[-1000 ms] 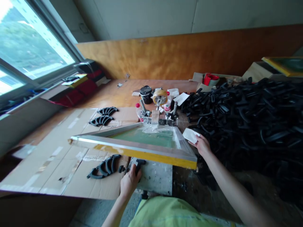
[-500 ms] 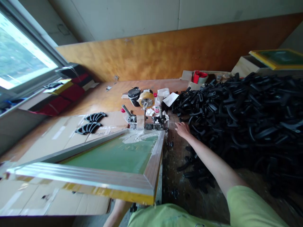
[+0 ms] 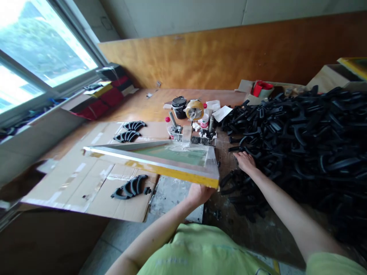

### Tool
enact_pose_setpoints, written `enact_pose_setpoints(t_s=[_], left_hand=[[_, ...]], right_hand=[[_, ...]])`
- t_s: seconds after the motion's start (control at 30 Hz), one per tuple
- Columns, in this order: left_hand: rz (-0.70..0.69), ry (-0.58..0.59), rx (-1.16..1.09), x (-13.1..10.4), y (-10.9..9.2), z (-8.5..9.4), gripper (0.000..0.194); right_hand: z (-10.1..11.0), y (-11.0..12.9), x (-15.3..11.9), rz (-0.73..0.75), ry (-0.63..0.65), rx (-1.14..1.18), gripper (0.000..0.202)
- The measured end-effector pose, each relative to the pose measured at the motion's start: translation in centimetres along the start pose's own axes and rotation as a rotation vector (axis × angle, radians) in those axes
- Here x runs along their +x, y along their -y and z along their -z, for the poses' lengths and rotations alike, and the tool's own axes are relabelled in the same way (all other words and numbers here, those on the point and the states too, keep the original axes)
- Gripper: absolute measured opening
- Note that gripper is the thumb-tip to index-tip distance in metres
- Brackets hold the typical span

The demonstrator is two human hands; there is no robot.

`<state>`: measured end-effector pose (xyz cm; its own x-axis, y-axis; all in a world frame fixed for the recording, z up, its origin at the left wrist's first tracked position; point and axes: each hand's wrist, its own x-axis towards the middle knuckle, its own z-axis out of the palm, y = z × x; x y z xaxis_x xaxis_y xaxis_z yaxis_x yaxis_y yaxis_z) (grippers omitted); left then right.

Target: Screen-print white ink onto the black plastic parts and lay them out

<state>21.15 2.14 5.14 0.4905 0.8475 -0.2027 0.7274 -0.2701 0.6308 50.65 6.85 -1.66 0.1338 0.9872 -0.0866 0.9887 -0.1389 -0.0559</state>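
Observation:
A screen-printing frame point(image 3: 172, 172) with a green mesh point(image 3: 179, 154) and yellow-edged sides slants upward from a hinge clamp point(image 3: 197, 139) at its back. My left hand point(image 3: 200, 194) is beneath the frame's front edge, over a grey base plate point(image 3: 174, 200). Its fingers are hidden by the frame, so I cannot see what they touch. My right hand point(image 3: 246, 161) reaches to the left margin of a heap of black curved plastic parts point(image 3: 286, 133). Its fingers are stretched out beside one black part point(image 3: 235, 149); nothing shows in them.
Black parts point(image 3: 130, 188) lie in rows on a cardboard sheet point(image 3: 94, 168) at left. Behind the clamp stand a black tub point(image 3: 179, 107), a tape roll point(image 3: 195, 110) and a red-capped bottle point(image 3: 204, 118). A red roll point(image 3: 261, 88) sits at the back right.
The view has shifted left and back. My left hand has come into sight under the frame's front edge. My right hand now lies closer to the black parts at the heap's margin.

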Motion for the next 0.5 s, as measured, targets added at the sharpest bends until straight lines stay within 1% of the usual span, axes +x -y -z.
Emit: enact_pose_setpoints(t_s=[0.03, 0.07, 0.1, 0.17, 0.2, 0.23, 0.27, 0.3, 0.33, 0.37, 0.4, 0.43, 0.5], left_hand=[[0.01, -0.032, -0.107, -0.7, 1.4, 1.1, 0.034], [0.039, -0.083, -0.23, -1.2, 2.9, 2.5, 0.035], [0.076, -0.167, -0.367, -1.7, 4.5, 4.3, 0.036], [0.143, -0.396, -0.64, -2.1, 7.3, 9.0, 0.036], [0.139, -0.535, -0.769, -2.0, 8.3, 11.6, 0.035], [0.103, -0.642, -0.887, -1.8, 8.9, 14.1, 0.033], [0.046, -0.7, -1.001, -1.5, 9.3, 16.6, 0.031], [-0.008, -0.69, -1.094, -1.2, 9.3, 18.7, 0.032], [-0.053, -0.645, -1.156, -0.9, 9.2, 20.4, 0.035], [-0.087, -0.591, -1.192, -0.8, 9.0, 21.7, 0.039], [-0.106, -0.541, -1.201, -0.9, 8.8, 22.5, 0.044], [-0.11, -0.505, -1.193, -1.2, 8.7, 22.8, 0.048], [-0.064, -0.445, -1.16, -2.5, 9.4, 22.6, 0.055]], right_hand=[[0.2, 0.1, -0.5, 0.015, -0.02, 0.036, 0.047], [0.4, 0.3, -1.1, 0.026, -0.046, 0.079, 0.045], [0.7, 0.5, -1.6, 0.03, -0.075, 0.127, 0.043], [1.9, 1.4, -2.5, 0.015, -0.124, 0.239, 0.04], [2.7, 2.1, -2.8, -0.001, -0.143, 0.304, 0.039], [3.8, 3.0, -2.9, -0.014, -0.164, 0.373, 0.037], [5.0, 4.1, -2.8, -0.021, -0.186, 0.446, 0.036], [6.4, 5.4, -2.6, -0.02, -0.211, 0.517, 0.035], [7.8, 6.9, -2.1, -0.009, -0.237, 0.577, 0.034], [9.1, 8.4, -1.6, 0.015, -0.262, 0.621, 0.034], [10.4, 10.0, -1.0, 0.046, -0.288, 0.652, 0.033], [11.6, 11.6, -0.4, 0.078, -0.313, 0.67, 0.033], [13.4, 14.6, 0.8, 0.143, -0.362, 0.671, 0.034]])
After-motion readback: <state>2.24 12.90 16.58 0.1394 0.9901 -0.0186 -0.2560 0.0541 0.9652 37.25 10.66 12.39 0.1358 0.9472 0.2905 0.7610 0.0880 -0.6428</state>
